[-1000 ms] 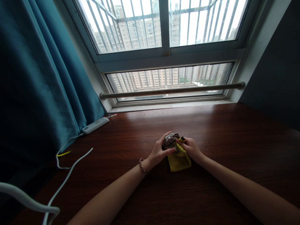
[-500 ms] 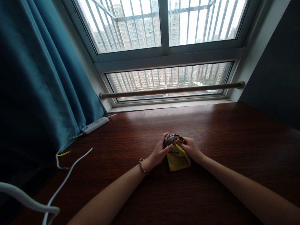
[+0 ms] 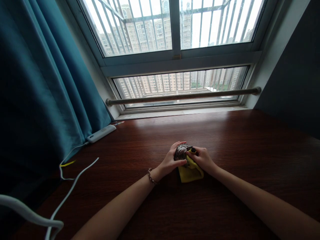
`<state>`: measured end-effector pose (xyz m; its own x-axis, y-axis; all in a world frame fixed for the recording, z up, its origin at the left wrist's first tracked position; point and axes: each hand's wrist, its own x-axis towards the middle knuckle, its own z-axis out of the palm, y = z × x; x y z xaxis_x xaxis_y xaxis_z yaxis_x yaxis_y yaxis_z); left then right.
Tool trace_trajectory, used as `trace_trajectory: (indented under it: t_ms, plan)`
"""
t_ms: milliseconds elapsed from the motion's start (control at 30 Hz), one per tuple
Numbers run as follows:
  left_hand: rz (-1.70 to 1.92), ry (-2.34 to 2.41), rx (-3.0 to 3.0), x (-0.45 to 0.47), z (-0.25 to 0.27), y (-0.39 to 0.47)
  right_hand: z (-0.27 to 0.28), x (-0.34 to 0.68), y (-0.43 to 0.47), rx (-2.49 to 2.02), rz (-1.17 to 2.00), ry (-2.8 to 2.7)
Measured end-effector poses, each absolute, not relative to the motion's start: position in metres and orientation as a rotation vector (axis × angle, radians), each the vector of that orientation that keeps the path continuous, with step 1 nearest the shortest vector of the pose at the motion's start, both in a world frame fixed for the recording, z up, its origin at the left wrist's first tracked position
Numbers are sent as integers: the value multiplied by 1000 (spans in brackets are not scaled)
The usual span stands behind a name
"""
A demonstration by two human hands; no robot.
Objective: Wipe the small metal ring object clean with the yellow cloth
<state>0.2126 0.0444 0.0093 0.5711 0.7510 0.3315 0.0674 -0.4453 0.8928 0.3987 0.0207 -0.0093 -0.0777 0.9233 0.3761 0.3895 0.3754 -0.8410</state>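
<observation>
My left hand (image 3: 170,160) curves around a shiny, rounded, clear-and-dark thing (image 3: 181,152), thumb on the near side and fingers on the far side. What it is I cannot make out. Against its right side lies a yellow cloth pouch (image 3: 191,174), its lower part resting on the table. My right hand (image 3: 203,159) pinches the pouch's upper edge, close to a small black piece (image 3: 193,150) that looks like a cord stopper. The two hands are close together, and their fingers partly cover both things.
The dark red-brown wooden table (image 3: 237,140) reaches to a barred window with a metal rail (image 3: 185,97). At the left are a white power strip (image 3: 101,134), white cables (image 3: 75,182), a yellow strip (image 3: 67,163) and a blue curtain (image 3: 62,73).
My left hand's thumb and fingers have shifted slightly on the shiny thing, which has turned and shows a brighter face. The right hand and the pouch have barely moved.
</observation>
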Motion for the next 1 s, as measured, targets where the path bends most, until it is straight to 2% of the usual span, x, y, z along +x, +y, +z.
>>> trace_trajectory:
  t_ms: [233, 1000]
  plan:
    - [939, 675, 1854, 216, -7, 45, -10, 399, 22, -1210, 648, -1660]
    - [1116, 841, 2075, 220, -8, 34, -5, 398, 16, -1216, 551, -1593]
